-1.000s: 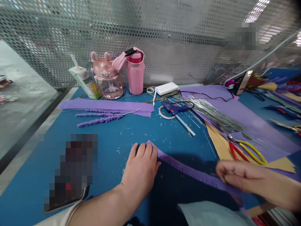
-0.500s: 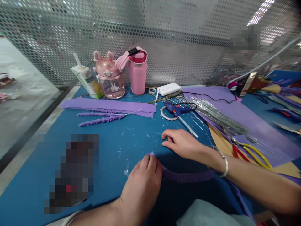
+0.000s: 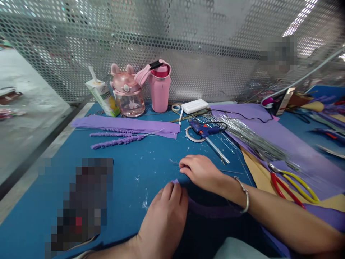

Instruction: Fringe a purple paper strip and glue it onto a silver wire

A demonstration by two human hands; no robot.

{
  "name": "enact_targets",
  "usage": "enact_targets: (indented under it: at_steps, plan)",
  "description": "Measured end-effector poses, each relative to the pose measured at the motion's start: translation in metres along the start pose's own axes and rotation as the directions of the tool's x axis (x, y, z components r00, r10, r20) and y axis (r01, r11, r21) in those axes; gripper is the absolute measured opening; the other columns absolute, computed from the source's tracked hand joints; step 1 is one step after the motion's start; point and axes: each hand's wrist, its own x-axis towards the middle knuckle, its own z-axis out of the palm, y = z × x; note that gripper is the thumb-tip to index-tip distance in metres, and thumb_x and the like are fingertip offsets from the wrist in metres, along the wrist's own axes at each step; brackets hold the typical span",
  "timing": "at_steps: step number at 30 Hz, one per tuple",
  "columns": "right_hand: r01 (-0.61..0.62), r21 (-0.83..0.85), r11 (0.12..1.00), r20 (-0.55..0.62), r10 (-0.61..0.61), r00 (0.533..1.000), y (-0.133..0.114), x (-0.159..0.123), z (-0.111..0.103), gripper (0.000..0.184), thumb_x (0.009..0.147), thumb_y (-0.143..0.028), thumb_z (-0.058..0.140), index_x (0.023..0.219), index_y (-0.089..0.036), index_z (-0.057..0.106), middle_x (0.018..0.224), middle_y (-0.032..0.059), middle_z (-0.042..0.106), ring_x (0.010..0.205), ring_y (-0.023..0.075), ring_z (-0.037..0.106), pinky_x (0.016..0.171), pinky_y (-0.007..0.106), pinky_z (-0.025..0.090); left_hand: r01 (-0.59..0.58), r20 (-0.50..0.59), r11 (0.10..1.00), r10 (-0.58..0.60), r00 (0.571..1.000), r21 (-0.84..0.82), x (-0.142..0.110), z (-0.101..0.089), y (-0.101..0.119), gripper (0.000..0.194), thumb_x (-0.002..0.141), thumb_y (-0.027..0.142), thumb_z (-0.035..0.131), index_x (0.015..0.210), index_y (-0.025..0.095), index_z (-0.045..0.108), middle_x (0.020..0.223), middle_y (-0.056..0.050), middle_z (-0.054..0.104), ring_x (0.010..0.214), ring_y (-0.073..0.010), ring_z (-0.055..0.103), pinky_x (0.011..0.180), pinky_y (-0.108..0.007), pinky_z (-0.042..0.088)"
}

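My left hand [image 3: 164, 216] lies palm down on the blue table, its fingers pressed together on the end of a long purple foam strip [image 3: 212, 210]. The strip runs right from under those fingers and passes beneath my right forearm. My right hand [image 3: 201, 171] rests just beyond the strip's end, fingers curled together at their tips over a thin wire [image 3: 175, 164] on the mat; whether it grips the wire is unclear. A silver bangle [image 3: 244, 196] circles the right wrist.
Purple foam sheets [image 3: 126, 126] and two finished lavender stems [image 3: 115, 141] lie at the back left. A milk carton [image 3: 104, 95], two pink bottles [image 3: 159, 88], a blue glue gun [image 3: 202, 129], a wire bundle [image 3: 250, 136] and yellow-red scissors [image 3: 293, 183] sit around.
My right hand left the strip's right part and came across to the mat just beyond my left hand. My left hand drew the strip's end slightly toward me.
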Motion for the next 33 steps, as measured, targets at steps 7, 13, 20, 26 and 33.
enact_targets:
  at_steps: [7, 13, 20, 26, 33]
  plan:
    - [0.073, 0.011, 0.997, 0.054, -0.073, 0.996, 0.006, 0.002, -0.004, 0.014, 0.088, -0.022, 0.049, 0.083, -0.019, 0.062, 0.087, 0.0022, 0.066, 0.076, 0.0147, 0.057, 0.065, 0.026, 0.034, 0.022, 0.056, 0.999, -0.020, 0.998, -0.024, 0.004, -0.007, -0.001, 0.030, 0.082, 0.004, 0.047, 0.103, 0.017, 0.064, 0.120, -0.009, 0.061, 0.098, -0.0259, 0.061, 0.073, -0.040, 0.059]
    - [0.138, 0.080, 0.987, -0.021, -0.137, 0.990, 0.006, 0.019, -0.006, 0.025, 0.093, -0.022, 0.043, 0.101, -0.021, 0.067, 0.103, 0.0044, 0.069, 0.094, 0.0174, 0.061, 0.080, 0.028, 0.041, 0.000, 0.078, 0.999, 0.004, 0.997, -0.047, 0.005, -0.007, -0.002, 0.021, 0.086, 0.009, 0.049, 0.099, 0.018, 0.063, 0.116, -0.009, 0.062, 0.097, -0.0264, 0.061, 0.072, -0.042, 0.059]
    - [0.168, 0.143, 0.975, -0.050, -0.162, 0.985, 0.005, 0.038, 0.000, 0.027, 0.094, -0.025, 0.043, 0.098, -0.021, 0.070, 0.101, 0.0041, 0.072, 0.094, 0.0169, 0.064, 0.081, 0.027, 0.043, -0.005, 0.085, 1.000, 0.006, 0.996, -0.017, 0.004, -0.002, -0.002, 0.029, 0.087, 0.012, 0.050, 0.113, 0.018, 0.060, 0.122, -0.010, 0.059, 0.099, -0.0260, 0.059, 0.073, -0.039, 0.058]
    - [0.141, 0.176, 0.974, -0.043, -0.135, 0.990, 0.005, 0.040, 0.001, 0.028, 0.093, -0.026, 0.044, 0.098, -0.021, 0.071, 0.101, 0.0046, 0.073, 0.095, 0.0172, 0.065, 0.082, 0.027, 0.044, -0.007, 0.062, 1.000, 0.008, 0.998, -0.013, 0.002, 0.001, -0.003, 0.027, 0.089, 0.018, 0.049, 0.114, 0.019, 0.060, 0.121, -0.010, 0.059, 0.100, -0.0264, 0.058, 0.071, -0.038, 0.057]
    - [0.133, 0.123, 0.983, -0.023, -0.131, 0.991, 0.003, 0.042, 0.001, 0.028, 0.094, -0.023, 0.041, 0.098, -0.021, 0.069, 0.101, 0.0041, 0.072, 0.095, 0.0172, 0.063, 0.081, 0.027, 0.042, -0.023, 0.109, 0.999, 0.026, 0.994, -0.035, 0.005, -0.003, -0.004, 0.028, 0.089, 0.018, 0.049, 0.115, 0.018, 0.060, 0.121, -0.011, 0.058, 0.100, -0.0250, 0.058, 0.073, -0.036, 0.056]
